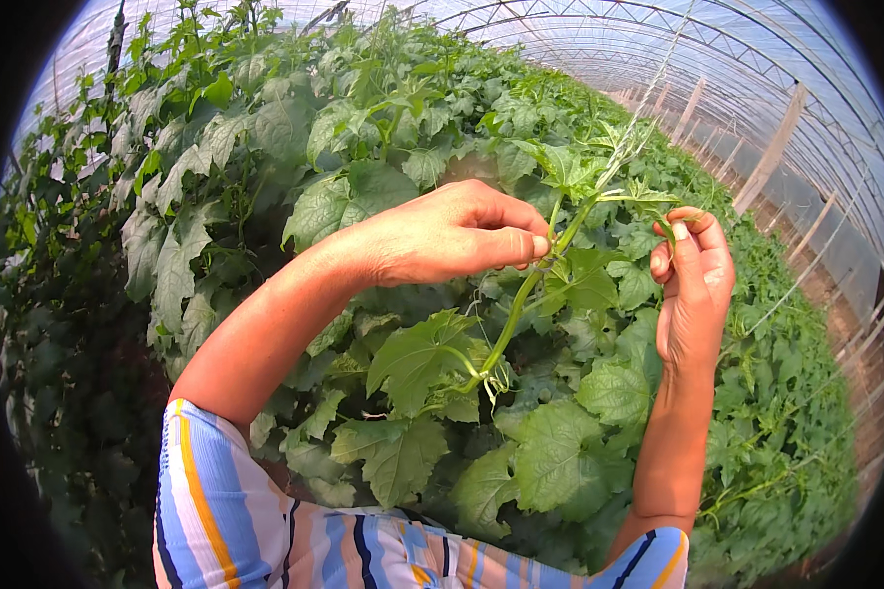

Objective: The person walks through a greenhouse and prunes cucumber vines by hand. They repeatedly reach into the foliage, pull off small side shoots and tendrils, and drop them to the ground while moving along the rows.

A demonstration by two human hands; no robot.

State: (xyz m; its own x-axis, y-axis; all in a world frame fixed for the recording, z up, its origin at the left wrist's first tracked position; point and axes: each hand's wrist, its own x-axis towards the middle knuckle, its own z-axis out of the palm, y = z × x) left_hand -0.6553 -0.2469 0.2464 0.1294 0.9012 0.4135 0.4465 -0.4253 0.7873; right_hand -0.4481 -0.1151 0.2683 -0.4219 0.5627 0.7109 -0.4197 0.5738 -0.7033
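Observation:
A thick green vine stem (514, 313) of a climbing, gourd-like plant slants up through the middle of the view. My left hand (468, 234) reaches in from the left and pinches this stem between thumb and fingertips; its exact contact is partly hidden. Above the pinch, the growing tip (576, 171) meets a pale twine (659, 77) that runs up to the right. To the right of the stem, my right hand (696, 269) holds a small young leaf (667, 230) between thumb and forefinger. Curled tendrils (492, 379) hang at a lower stem joint.
Dense leafy vines (214, 169) stand close on the left, and broad leaves (560, 456) fill the space below my hands. Wooden posts (772, 151) line the right side beside bare soil (770, 213). Overhead arches a metal-framed plastic greenhouse roof (707, 37).

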